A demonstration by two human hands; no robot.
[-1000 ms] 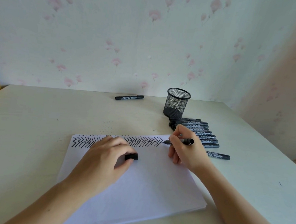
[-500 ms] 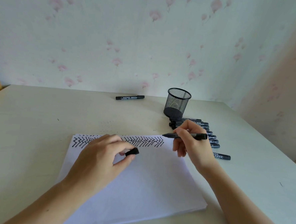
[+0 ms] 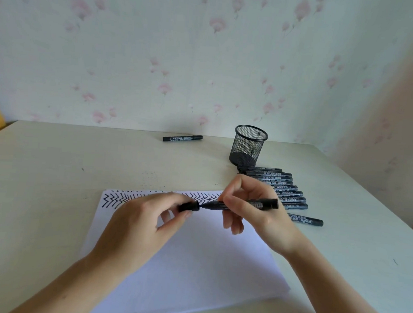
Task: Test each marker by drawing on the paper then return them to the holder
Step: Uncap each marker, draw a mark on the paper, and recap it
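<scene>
While the left hand [image 3: 145, 222] pinched the small black plastic cap [image 3: 188, 207] at frame centre, the right hand [image 3: 253, 212] gripped the black cylindrical marker [image 3: 258, 204], which lay horizontal, tip leftward, touching the cap's mouth above the white paper sheet [image 3: 194, 264].

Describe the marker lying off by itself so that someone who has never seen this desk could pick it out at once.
Start at the black mesh holder standing near the desk's far edge, by the wall. To its left, a lone marker lies flat on the bare desk. Unlike the row of markers packed side by side in front of the holder, it has no neighbour touching it.
</scene>
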